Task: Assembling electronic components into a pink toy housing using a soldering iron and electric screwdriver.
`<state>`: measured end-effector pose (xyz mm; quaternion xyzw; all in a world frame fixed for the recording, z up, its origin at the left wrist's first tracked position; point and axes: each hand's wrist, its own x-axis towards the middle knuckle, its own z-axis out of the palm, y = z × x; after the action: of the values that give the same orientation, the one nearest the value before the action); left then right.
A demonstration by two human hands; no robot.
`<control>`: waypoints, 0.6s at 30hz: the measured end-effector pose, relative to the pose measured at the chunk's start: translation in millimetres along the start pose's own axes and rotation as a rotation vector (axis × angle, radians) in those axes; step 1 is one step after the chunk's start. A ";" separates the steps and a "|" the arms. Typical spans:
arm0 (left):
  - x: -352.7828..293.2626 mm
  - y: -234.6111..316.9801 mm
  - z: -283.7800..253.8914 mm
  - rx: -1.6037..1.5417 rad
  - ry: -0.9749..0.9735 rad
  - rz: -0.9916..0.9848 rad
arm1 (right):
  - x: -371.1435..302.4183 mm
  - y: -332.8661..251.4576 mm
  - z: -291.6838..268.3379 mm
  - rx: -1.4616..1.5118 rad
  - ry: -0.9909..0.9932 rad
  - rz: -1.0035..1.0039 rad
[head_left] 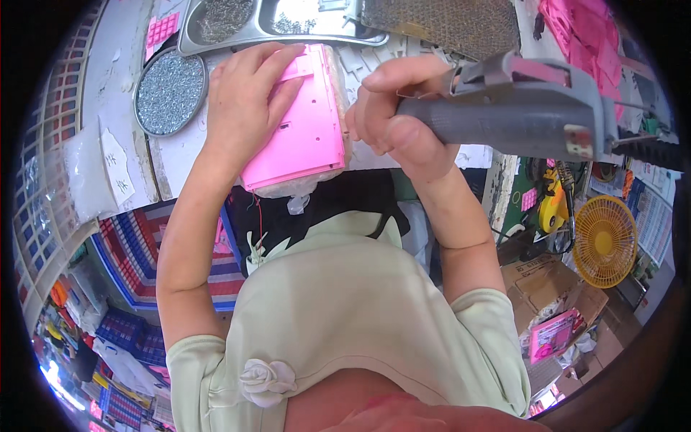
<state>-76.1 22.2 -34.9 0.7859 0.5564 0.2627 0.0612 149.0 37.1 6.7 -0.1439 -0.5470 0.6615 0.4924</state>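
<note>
The head view comes from the left of two fisheye cameras worn on the person's head, looking down over the shirt [345,288] at the worktop [170,171], with left hand [248,97] and right hand [410,115] at close range; edges bow toward its dark rim.

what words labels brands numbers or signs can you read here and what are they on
White paper scrap: dark written characters, which I won't copy out.
Printed sheets at right: too small and blurred to read.
Cardboard box: any print is too small to read.
Pink panel: no lettering visible.
</note>
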 end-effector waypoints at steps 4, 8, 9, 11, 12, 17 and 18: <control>-2.0 -0.4 0.6 0.005 0.029 0.000 | -6.4 -3.7 9.0 0.014 0.047 0.003; -2.6 3.0 -0.9 0.005 0.053 0.011 | -10.5 -3.6 9.2 -0.346 -0.060 -0.048; -0.7 4.0 -0.4 -0.001 0.058 0.019 | -13.3 2.5 7.0 -0.496 -0.083 -0.057; -2.5 2.6 -0.7 -0.002 0.025 0.001 | -14.0 8.4 8.7 -0.352 -0.082 -0.043; -2.4 2.2 -1.0 -0.004 0.007 -0.007 | -11.4 6.6 6.4 -0.297 -0.083 -0.041; -5.3 -1.4 1.6 -0.027 0.016 0.004 | 9.6 -34.8 17.1 -0.127 -0.030 -0.096; -4.0 -2.5 0.3 -0.044 0.022 0.019 | 16.3 -41.8 16.4 -0.135 -0.037 -0.112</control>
<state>-79.0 19.5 -37.5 0.7866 0.5438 0.2840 0.0697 150.0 37.2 54.5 -0.1337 -0.6064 0.5971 0.5079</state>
